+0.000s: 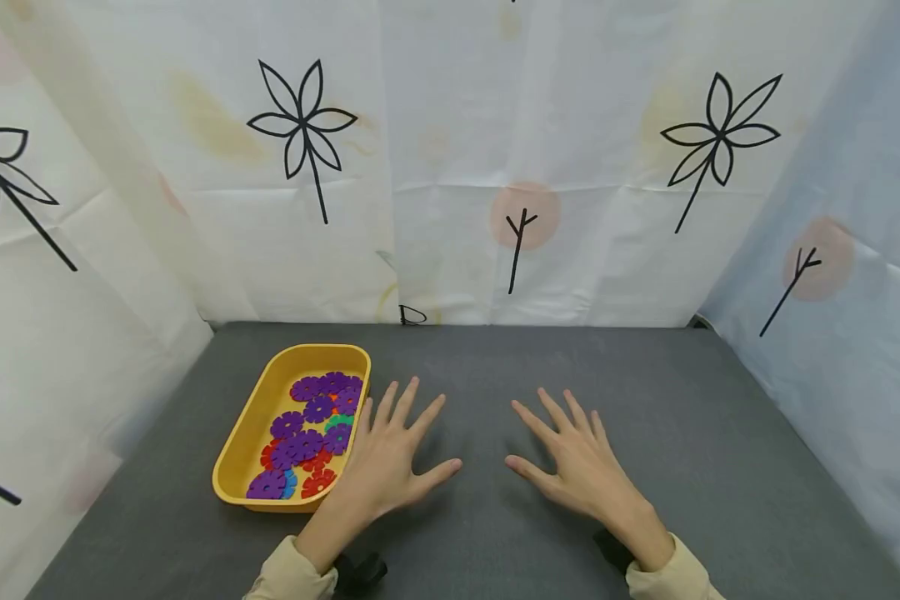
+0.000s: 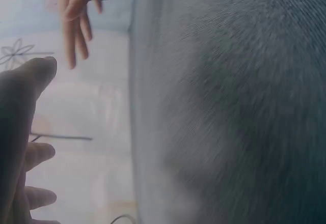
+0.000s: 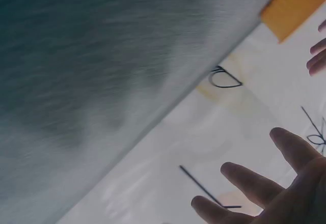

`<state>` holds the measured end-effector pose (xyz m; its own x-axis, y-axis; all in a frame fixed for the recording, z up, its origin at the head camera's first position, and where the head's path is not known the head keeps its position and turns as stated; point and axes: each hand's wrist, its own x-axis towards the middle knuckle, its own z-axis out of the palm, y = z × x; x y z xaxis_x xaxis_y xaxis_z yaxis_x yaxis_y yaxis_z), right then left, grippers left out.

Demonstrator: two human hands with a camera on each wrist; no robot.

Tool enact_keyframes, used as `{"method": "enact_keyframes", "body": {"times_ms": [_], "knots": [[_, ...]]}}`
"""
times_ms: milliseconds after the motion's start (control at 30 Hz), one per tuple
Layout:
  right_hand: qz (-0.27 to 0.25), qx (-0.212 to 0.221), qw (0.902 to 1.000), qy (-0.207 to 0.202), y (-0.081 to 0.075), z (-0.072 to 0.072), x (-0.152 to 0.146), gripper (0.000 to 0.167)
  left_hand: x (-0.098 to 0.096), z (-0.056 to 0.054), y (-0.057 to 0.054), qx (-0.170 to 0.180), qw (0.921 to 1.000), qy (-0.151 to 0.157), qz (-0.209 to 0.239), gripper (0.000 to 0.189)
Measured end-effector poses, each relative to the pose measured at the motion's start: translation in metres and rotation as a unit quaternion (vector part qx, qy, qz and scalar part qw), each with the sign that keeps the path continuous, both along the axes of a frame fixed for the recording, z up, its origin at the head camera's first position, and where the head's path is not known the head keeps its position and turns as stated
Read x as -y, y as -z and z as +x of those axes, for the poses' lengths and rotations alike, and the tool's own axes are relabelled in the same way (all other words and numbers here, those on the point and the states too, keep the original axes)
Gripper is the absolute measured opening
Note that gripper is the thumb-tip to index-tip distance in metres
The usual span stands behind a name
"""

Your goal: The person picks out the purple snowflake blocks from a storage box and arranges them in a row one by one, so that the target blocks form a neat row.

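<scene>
My left hand is held above the grey table with its fingers spread and nothing in it. In the head view it overlaps the right side of a yellow tray. Inside the tray lie flower-shaped plastic discs: several purple ones, some red discs, and parts of a blue disc and a green disc. To the right, my right hand is also spread and holds nothing. The left wrist view shows my left thumb; the right wrist view shows spread fingers of my right hand.
A dark grey cloth covers the table. White curtains with line-drawn flowers and twigs hang behind it, and others stand at the left and right sides. A black band is on the left wrist.
</scene>
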<state>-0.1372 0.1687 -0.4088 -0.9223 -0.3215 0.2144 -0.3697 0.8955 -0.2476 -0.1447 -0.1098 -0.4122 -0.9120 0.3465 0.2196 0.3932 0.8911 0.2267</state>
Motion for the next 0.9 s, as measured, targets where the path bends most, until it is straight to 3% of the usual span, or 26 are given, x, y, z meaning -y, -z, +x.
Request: {"method": "enact_keyframes", "body": {"times_ms": [133,267,467,567,700,900], "knots": [[-0.042,0.005,0.9987,-0.028,-0.009,-0.001,0.015,0.067,0.023,0.007,-0.011,-0.042,0.9988,-0.019,0.017,0.090],[-0.085,0.019,0.9946,-0.056,-0.021,-0.003,0.034,0.062,0.054,0.014,-0.019,-0.060,0.9962,-0.044,0.046,0.096],[-0.140,0.046,0.9840,-0.100,-0.040,-0.008,0.066,0.053,0.107,0.020,-0.020,-0.073,0.9909,-0.090,0.068,0.102],[-0.168,0.050,0.9762,-0.128,-0.047,-0.013,0.084,0.050,0.131,0.023,-0.020,-0.039,0.9907,-0.114,0.063,0.115],[-0.216,0.053,0.9602,-0.169,-0.050,-0.025,0.110,0.048,0.158,0.026,-0.020,0.044,0.9882,-0.136,0.056,0.131],[-0.257,0.077,0.9387,-0.216,-0.049,-0.040,0.153,0.047,0.182,0.030,-0.009,0.127,0.9815,-0.128,0.065,0.140]]}}
